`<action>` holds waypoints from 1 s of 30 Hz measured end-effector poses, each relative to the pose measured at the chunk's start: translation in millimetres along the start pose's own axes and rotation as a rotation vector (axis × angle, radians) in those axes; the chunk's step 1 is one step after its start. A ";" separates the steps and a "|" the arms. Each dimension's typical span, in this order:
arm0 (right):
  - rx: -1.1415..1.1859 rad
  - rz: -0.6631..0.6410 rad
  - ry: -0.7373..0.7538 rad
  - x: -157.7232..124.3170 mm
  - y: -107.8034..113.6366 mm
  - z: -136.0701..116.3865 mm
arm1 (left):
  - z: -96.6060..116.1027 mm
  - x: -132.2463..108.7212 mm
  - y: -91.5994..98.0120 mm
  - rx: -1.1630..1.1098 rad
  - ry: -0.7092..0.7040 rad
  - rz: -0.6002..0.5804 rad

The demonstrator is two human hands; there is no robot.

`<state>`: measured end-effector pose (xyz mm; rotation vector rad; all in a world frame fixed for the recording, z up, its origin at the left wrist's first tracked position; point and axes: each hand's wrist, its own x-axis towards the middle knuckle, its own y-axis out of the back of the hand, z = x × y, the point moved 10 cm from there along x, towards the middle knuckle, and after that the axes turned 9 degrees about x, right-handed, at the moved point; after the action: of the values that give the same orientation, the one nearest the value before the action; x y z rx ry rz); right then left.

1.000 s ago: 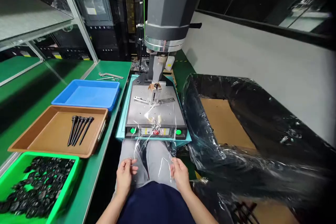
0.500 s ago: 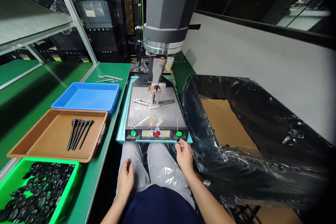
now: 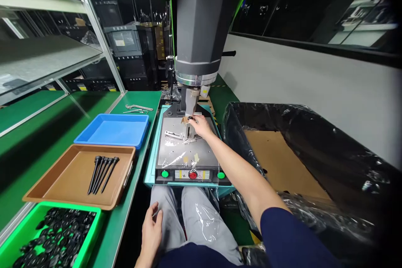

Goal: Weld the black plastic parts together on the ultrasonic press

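My right hand reaches forward over the grey machine plate. Its fingers are curled round a small black part at the fixture under the press head. My left hand rests on my left thigh, fingers loosely apart and holding nothing. A clear plastic bag lies across my lap. Several black pins lie in the brown tray to the left.
A blue tray stands behind the brown one, and a green bin of black parts sits at front left. A carton lined with black plastic stands on the right. Green and red buttons line the machine's front. Wrenches lie behind the blue tray.
My right hand let go of the clear bag and reached from my lap forward to the fixture under the press head. The bag dropped onto my lap. My left hand settled on my thigh.
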<state>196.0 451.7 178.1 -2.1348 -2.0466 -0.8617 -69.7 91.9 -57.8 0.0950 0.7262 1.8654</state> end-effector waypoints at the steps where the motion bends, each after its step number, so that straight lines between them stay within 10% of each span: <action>1: 0.010 0.000 0.007 2.4 -0.7 0.0 | -1.2 -0.2 0.0 -0.011 0.003 0.002; 9: 0.090 0.077 0.078 -15.7 19.8 -28.3 | 43.5 4.2 -3.9 -0.096 -0.118 -0.088; 16: 0.419 -0.044 -0.092 -109.5 26.8 -63.6 | 163.8 -2.5 32.7 -0.100 -0.425 -0.081; 22: 0.527 -0.187 0.079 -180.1 0.9 -130.0 | 252.6 -15.1 36.7 -0.060 -0.773 -0.034; 30: 0.536 -0.178 0.094 -208.2 -19.3 -139.7 | 261.8 -15.5 33.1 -0.100 -0.784 -0.040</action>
<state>137.4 208.1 200.2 -1.6193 -2.1325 -0.3532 12.1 184.9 175.7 0.6965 0.0887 1.6321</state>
